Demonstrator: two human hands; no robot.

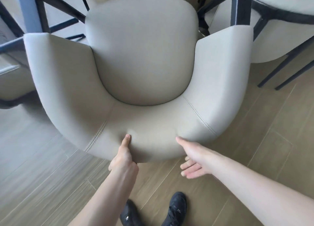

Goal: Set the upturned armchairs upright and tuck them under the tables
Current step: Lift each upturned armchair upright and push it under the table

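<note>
Armchair [141,69] stands upright on the floor, seat facing dark table legs [240,6] ahead. Left hand [124,156] pinches the backrest rim, thumb on top; right hand [193,159] lies spread, thumb touching the rim. Righting looks done; tucking remains, calling for a straight push between the legs

A single head-worn view was given, aimed steeply downward and slightly forward from above. The armchair [141,69] was seen close, filling most of the frame, its seat viewed from above. The wooden floor [254,140] was taken in along the lower edge, where both forearms entered. Wide-angle bending was noted toward the corners.
</note>
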